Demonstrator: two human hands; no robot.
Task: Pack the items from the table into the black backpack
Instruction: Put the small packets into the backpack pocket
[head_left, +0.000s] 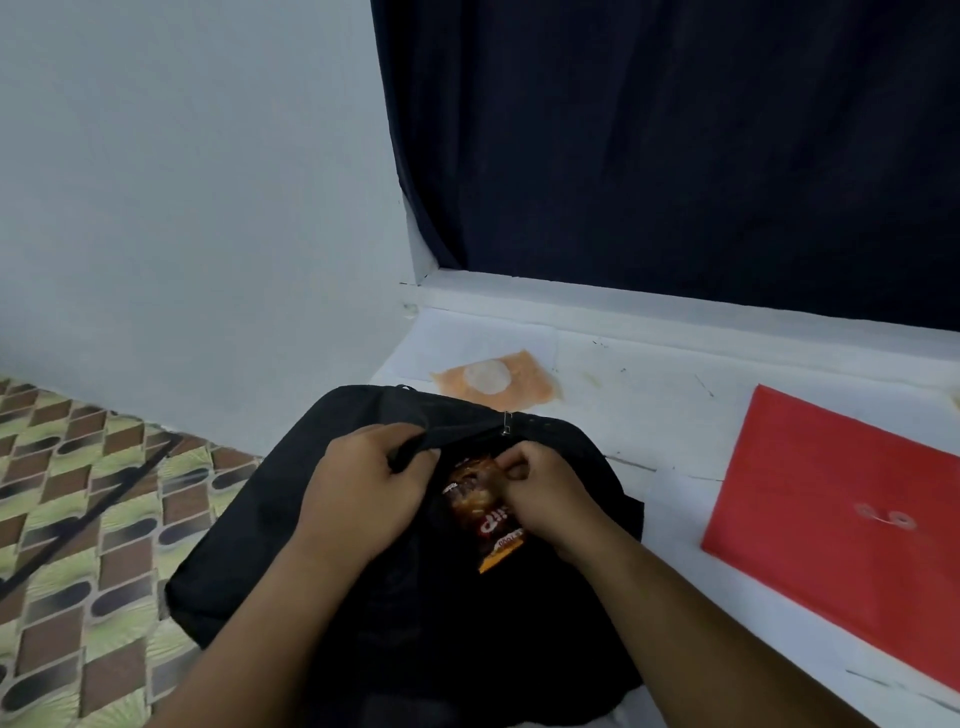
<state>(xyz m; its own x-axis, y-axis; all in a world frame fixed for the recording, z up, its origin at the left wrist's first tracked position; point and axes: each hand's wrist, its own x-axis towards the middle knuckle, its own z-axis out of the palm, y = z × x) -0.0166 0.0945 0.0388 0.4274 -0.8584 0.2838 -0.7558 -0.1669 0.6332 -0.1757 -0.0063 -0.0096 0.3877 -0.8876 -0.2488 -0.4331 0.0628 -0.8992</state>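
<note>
Black backpack (311, 519) at the near left edge of the white table (649, 426), its opening held by the left hand (358, 493), which grips the fabric. Right hand (545, 493), fingers curled, pinches a brown snack packet (483, 514) lying in the opening. An orange packet (496, 382) lies just beyond the backpack; a red envelope (841, 514) lies to the right.

Black fabric backpack (270, 519) at the near left edge of the white worktop (649, 431), partly overhanging it. Brown foil snack packet (480, 512) in the backpack's opening, between left hand (363, 488) and right hand (545, 499). Orange square plastic sachet (496, 384) just beyond the backpack, on the worktop. Flat red paper envelope (841, 525) well right. Dark fabric curtain (675, 145) behind, at far right. Patterned floor (78, 493) left, below.
</note>
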